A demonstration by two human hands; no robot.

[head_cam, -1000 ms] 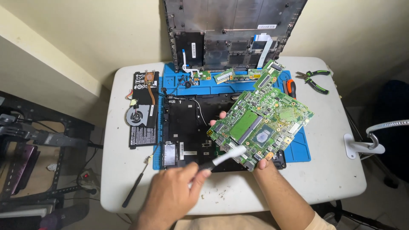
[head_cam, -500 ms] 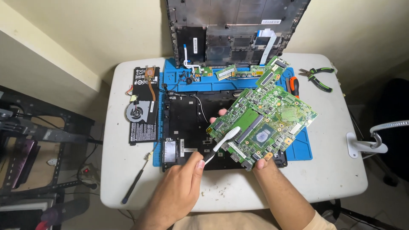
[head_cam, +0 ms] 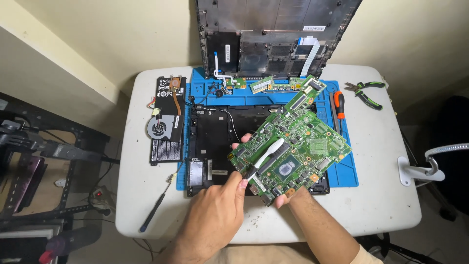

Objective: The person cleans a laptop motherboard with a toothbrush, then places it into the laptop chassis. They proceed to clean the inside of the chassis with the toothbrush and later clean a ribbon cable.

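Observation:
A green laptop motherboard (head_cam: 303, 142) is held tilted above the black laptop base (head_cam: 215, 142). My right hand (head_cam: 286, 196) grips it from underneath, with fingertips showing at its left edge. My left hand (head_cam: 215, 215) holds a small white-handled brush (head_cam: 266, 154) whose tip lies on the board just left of the central chip. Both sit over a blue work mat (head_cam: 342, 171) on a white table (head_cam: 381, 205).
A laptop cover (head_cam: 273, 29) leans against the wall at the back. A battery with fan and heat pipe (head_cam: 163, 122) lies left. An orange screwdriver (head_cam: 338, 105) and green pliers (head_cam: 364, 90) lie right, a black screwdriver (head_cam: 156, 210) front left, a white clamp (head_cam: 415, 171) at the right edge.
The brush in my left hand has moved up from the board's lower edge onto its surface. My right hand keeps holding the board, which has shifted slightly.

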